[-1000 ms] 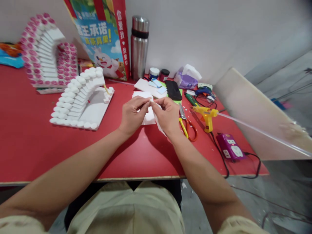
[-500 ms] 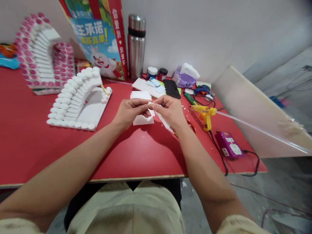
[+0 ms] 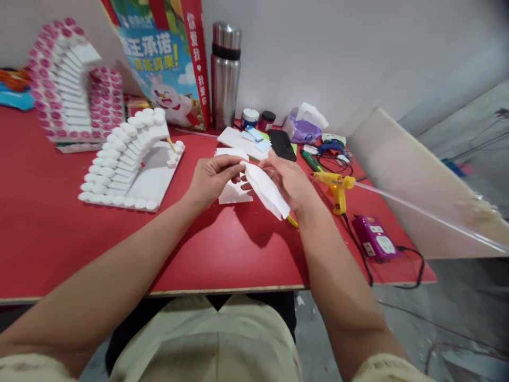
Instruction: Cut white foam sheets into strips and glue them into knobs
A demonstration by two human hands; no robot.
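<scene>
My left hand pinches the narrow, gathered end of a piece of thin white paper between thumb and fingertips. Its wide, loose end fans out down to the right over the red table. My right hand is close behind and beside this paper, its fingers apart; part of them is hidden by the paper. Below and beyond the hands lie white paper sheets. A yellow curved handle shows under my right wrist.
A white stair model edged with white puffs stands left, before a pink-flowered one. On the right are a yellow glue gun and a purple power socket. A steel flask, jars and a tissue pack line the wall.
My right hand has let go of the paper's pinched end and moved slightly right, fingers spreading. The paper now shows its broad side. My left hand still pinches its end.
</scene>
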